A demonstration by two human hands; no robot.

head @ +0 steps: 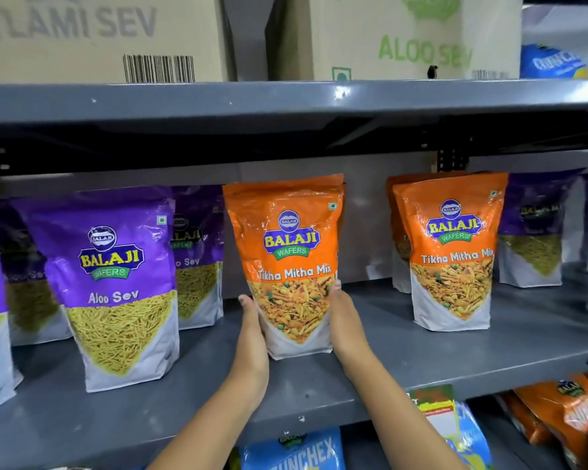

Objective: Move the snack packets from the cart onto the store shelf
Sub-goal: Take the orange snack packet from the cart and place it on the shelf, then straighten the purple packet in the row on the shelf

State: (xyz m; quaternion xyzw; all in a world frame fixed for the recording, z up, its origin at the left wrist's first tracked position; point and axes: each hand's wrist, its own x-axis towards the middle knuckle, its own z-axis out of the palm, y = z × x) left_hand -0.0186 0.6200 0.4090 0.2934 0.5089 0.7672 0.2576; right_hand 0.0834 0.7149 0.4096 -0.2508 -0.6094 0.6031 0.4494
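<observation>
Both hands, left hand [252, 337] and right hand [345, 320], clasp the upright orange packet [286, 245] on the shelf [421, 361].

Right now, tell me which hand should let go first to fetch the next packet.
Probably the right hand: it only presses the side of the orange Tikha Mitha Mix packet, while the left hand braces its lower edge on the grey metal shelf.

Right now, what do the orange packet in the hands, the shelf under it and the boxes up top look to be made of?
Orange Tikha Mitha Mix packet: glossy plastic film, likely laminated; it shows glare streaks and wrinkles.
Shelf: grey painted metal by the look; smooth sheen, small chips at the edge.
Boxes: plain brown corrugated cardboard, matte, with printed lettering and barcodes.
</observation>
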